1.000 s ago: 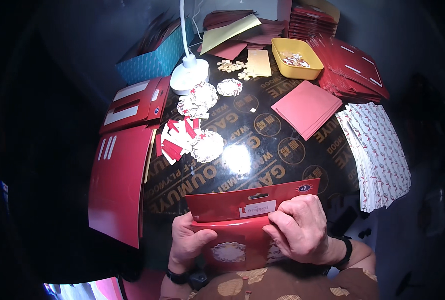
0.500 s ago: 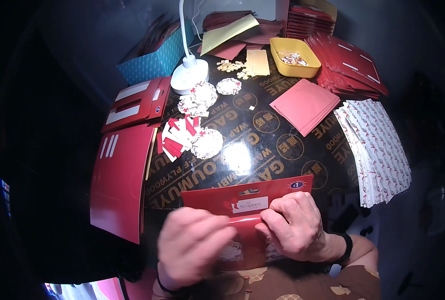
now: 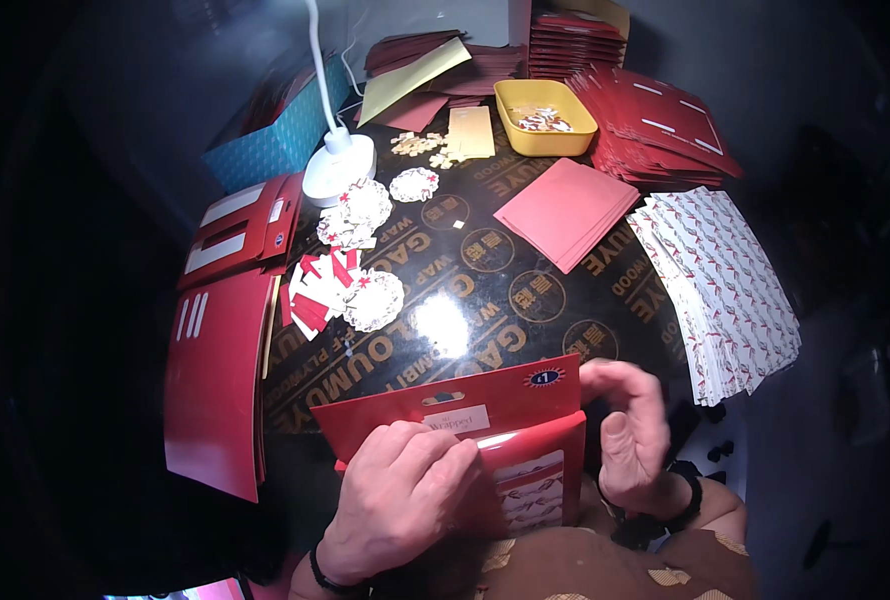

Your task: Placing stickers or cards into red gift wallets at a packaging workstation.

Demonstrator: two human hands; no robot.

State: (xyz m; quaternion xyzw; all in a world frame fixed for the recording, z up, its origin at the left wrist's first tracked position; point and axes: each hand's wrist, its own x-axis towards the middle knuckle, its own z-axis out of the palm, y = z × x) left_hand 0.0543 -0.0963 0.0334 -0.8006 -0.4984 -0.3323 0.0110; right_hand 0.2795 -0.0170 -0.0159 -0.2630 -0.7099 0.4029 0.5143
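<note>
Close to my body I have a red card packet [image 3: 532, 440] with a hang-hole header tilted up at the far side. Through its window shows white paper with a grey and red pattern. My left hand [image 3: 400, 490] is closed on the packet's upper left part, just below the header, and covers much of that side. At the packet's right edge is my right hand [image 3: 633, 435], its fingers curved and the thumb apart from them, with nothing seen between. Some of its fingertips are hidden behind the header.
Patterned paper sheets [image 3: 720, 290] lie right, pink-red sheets [image 3: 565, 210] in the middle. A yellow tub [image 3: 545, 145] and red packets [image 3: 655, 115] stand behind. At left are a white lamp [image 3: 340, 170], lacy round tags [image 3: 373, 300], red and white strips [image 3: 315, 295] and red card folders [image 3: 215, 370].
My left hand has come down onto the packet, while my right hand has let go and moved to its right edge. The view has shifted, so the table things appear farther left.
</note>
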